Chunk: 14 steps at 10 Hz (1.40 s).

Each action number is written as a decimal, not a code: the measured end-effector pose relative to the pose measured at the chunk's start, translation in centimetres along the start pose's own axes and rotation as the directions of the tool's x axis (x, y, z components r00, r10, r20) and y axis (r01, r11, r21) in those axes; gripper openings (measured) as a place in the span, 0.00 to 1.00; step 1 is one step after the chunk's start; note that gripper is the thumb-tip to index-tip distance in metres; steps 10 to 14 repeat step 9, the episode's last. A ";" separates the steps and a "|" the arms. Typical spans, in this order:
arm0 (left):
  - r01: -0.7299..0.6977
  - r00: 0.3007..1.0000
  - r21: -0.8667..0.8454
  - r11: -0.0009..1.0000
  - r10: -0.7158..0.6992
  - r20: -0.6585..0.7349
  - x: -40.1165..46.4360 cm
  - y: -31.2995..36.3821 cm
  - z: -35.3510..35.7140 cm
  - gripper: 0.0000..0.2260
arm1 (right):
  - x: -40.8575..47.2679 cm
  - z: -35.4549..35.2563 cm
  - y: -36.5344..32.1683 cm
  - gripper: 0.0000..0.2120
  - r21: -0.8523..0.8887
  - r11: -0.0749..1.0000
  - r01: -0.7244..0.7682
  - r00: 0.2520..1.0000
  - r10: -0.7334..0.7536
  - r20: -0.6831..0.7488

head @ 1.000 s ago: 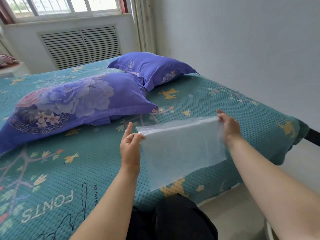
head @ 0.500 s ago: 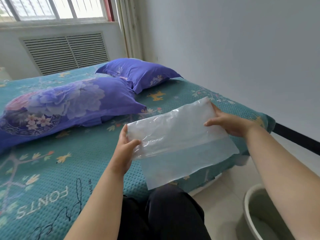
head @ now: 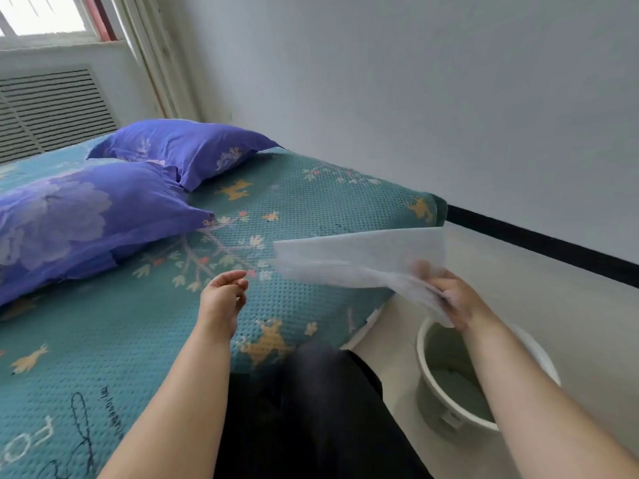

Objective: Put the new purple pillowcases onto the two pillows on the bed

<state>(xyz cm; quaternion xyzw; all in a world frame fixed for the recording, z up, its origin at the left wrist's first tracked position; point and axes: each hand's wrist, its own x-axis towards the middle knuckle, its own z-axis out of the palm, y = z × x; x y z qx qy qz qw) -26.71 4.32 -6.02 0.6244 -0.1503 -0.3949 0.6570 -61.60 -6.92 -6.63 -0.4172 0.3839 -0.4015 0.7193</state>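
Two pillows in purple flowered cases lie on the bed: the near pillow [head: 79, 216] at the left, the far pillow [head: 186, 150] behind it by the wall. My right hand [head: 456, 299] grips one end of an empty clear plastic bag [head: 363, 257], which is blurred and hangs over the bed's corner, above a white bin. My left hand [head: 224, 299] hovers over the bedspread with fingers loosely curled, holding nothing.
The teal patterned bedspread [head: 294, 209] covers the bed. A white round bin [head: 449, 385] stands on the floor beside the bed's corner, under my right forearm. A grey wall with a black skirting strip [head: 539, 243] runs on the right. My dark trouser leg [head: 311, 409] is at the bottom.
My left hand has let go of the plastic bag. My right hand has carried the bag right and down toward the bin. The view has swung right.
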 end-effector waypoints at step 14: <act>-0.339 0.928 0.653 0.677 0.124 0.352 -5.1 -6.3 13.8 0.17 | -10.5 -8.7 7.4 0.17 -0.539 0.804 -0.253 0.802 -0.137 -0.582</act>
